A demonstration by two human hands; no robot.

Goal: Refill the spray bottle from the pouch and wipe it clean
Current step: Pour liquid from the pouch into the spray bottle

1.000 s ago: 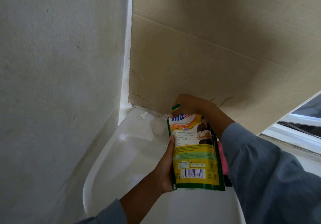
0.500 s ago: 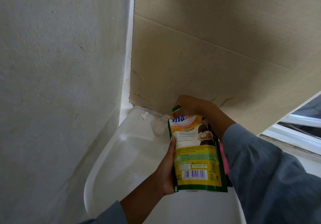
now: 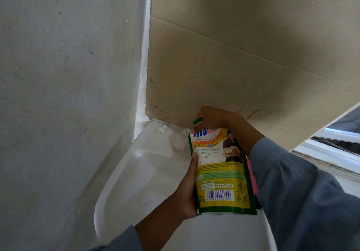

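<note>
Yellow-green plastic refill pouch [image 3: 220, 171] stayed gripped in the left hand [image 3: 188, 188]; the right hand [image 3: 212, 118] pinched its corner, which had edged nearer the small clear spray bottle [image 3: 180, 139], readying the pour.

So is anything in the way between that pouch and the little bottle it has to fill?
Nothing visible. The pouch, gripped by both hands, has its top corner right beside the bottle, whose neck looks open; its spray top lies apart on the white tray.

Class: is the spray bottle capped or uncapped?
Uncapped: the bottle shows a bare neck; its spray head lies apart on the white surface.
</note>
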